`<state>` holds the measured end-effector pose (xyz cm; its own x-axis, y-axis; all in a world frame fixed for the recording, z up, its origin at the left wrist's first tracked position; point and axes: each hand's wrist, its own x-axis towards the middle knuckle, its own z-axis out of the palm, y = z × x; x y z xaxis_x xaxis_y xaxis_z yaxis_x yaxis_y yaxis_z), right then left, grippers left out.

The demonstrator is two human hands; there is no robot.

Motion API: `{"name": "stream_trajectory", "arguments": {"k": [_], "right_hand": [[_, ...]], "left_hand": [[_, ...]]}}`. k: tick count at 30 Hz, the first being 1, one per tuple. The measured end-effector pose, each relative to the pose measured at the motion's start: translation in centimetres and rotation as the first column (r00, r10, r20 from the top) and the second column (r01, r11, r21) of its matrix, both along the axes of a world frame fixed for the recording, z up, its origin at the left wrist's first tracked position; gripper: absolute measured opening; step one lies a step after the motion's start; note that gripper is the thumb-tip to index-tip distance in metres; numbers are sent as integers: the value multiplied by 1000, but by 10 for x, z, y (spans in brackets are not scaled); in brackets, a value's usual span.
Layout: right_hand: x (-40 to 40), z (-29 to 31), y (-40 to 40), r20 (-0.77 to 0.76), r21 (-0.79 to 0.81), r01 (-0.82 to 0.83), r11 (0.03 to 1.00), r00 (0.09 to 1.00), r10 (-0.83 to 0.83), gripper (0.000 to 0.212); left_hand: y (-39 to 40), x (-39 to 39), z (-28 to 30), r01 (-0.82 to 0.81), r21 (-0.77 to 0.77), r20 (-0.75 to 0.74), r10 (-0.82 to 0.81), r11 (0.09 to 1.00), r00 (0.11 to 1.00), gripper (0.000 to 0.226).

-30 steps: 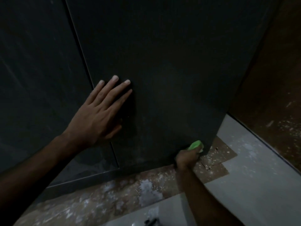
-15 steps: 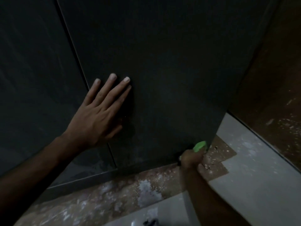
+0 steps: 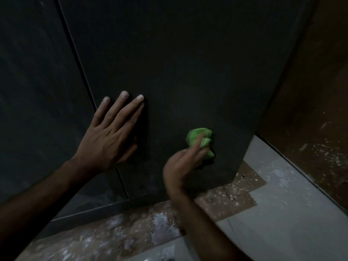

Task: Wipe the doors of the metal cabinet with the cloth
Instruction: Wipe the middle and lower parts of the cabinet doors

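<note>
The dark metal cabinet fills the upper view. Its right door (image 3: 188, 72) meets its left door (image 3: 37, 91) at a thin vertical seam. My left hand (image 3: 111, 136) lies flat on the right door beside that seam, fingers straight. My right hand (image 3: 182, 164), blurred, grips a bunched green cloth (image 3: 199, 138) and holds it against the lower part of the right door.
Below the doors runs the cabinet's base rail (image 3: 84, 213). The floor has brown speckled cardboard (image 3: 131, 232) and pale grey tiles (image 3: 282, 213). A brown stained wall (image 3: 310, 110) stands close on the right.
My right hand has carried the green cloth up from the door's bottom right corner to a higher spot on the door. My left hand has stayed flat in place.
</note>
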<state>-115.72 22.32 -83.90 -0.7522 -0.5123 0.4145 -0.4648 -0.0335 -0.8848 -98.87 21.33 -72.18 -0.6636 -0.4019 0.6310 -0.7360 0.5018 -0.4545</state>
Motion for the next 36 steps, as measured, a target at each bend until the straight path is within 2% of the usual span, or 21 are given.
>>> {"name": "stream_trajectory", "arguments": {"k": [2, 3, 4, 6, 8, 9, 11, 12, 14, 16, 17, 18, 20, 22, 24, 25, 27, 30, 31, 33, 36], "right_hand": [[12, -40, 22, -389, 133, -152, 979, 901, 192, 75], [4, -58, 33, -447, 211, -196, 958, 852, 273, 80], [-8, -71, 38, -414, 278, -214, 936, 853, 318, 83], [-28, -67, 35, -228, 293, -163, 942, 945, 234, 82], [-32, -34, 14, 23, 85, -123, 989, 992, 121, 79], [-28, -16, 3, 58, -35, -106, 994, 992, 108, 76], [-12, 6, -8, -178, -144, -127, 981, 979, 101, 64], [-6, 4, -7, -373, -123, -172, 977, 921, 115, 62], [-1, -21, 8, -739, 62, -254, 965, 638, 215, 66], [-14, -52, 25, -898, 231, -267, 936, 312, 310, 76], [-25, -60, 29, -909, 265, -262, 928, 253, 331, 81], [-32, -60, 31, -907, 265, -254, 930, 262, 330, 88], [-25, -42, 31, -863, 209, -243, 947, 410, 296, 98], [-1, 0, 21, -748, 85, -265, 960, 619, 237, 92], [21, 48, 4, -654, -23, -296, 955, 727, 210, 81], [28, 61, -3, -676, -50, -315, 948, 709, 200, 77], [36, 46, -1, -805, -29, -381, 924, 557, 205, 70], [34, -43, 36, -918, 258, -353, 900, 202, 342, 61], [26, -64, 46, -880, 387, -330, 861, 146, 451, 68], [14, -75, 50, -810, 489, -325, 810, 176, 559, 84], [25, -31, 39, -821, 314, -382, 869, 350, 451, 89]], "left_hand": [[0, -1, -1, 36, -25, -77, -38, 999, 996, 72], [1, -1, 0, 65, -38, -114, -69, 997, 991, 67], [2, 1, 1, 93, -50, -143, -99, 994, 985, 61], [4, 7, 5, 121, -70, -177, -131, 990, 975, 53], [7, 19, 9, 94, -82, -183, -108, 992, 977, 51], [9, 25, 10, 71, -81, -177, -84, 994, 981, 52], [10, 38, 13, 34, -72, -157, -45, 997, 987, 53], [10, 42, 15, 30, -68, -144, -39, 997, 989, 54], [11, 46, 18, 33, -70, -127, -41, 997, 991, 53], [12, 45, 21, 37, -72, -128, -46, 997, 991, 52], [12, 45, 22, 36, -70, -130, -45, 997, 990, 52], [13, 46, 24, 38, -64, -131, -46, 997, 990, 52], [13, 49, 26, 43, -43, -126, -48, 998, 991, 53], [14, 53, 26, 43, -27, -114, -46, 999, 992, 53], [15, 51, 26, 49, -11, -115, -49, 999, 992, 56], [17, 50, 27, 59, 3, -121, -59, 998, 991, 58], [18, 51, 30, 90, 34, -135, -85, 995, 987, 60], [19, 57, 34, 132, 71, -151, -120, 989, 981, 59], [19, 59, 34, 149, 89, -167, -132, 985, 977, 59], [18, 62, 35, 188, 129, -201, -160, 974, 966, 63], [16, 67, 35, 229, 161, -231, -189, 960, 955, 69]]}}
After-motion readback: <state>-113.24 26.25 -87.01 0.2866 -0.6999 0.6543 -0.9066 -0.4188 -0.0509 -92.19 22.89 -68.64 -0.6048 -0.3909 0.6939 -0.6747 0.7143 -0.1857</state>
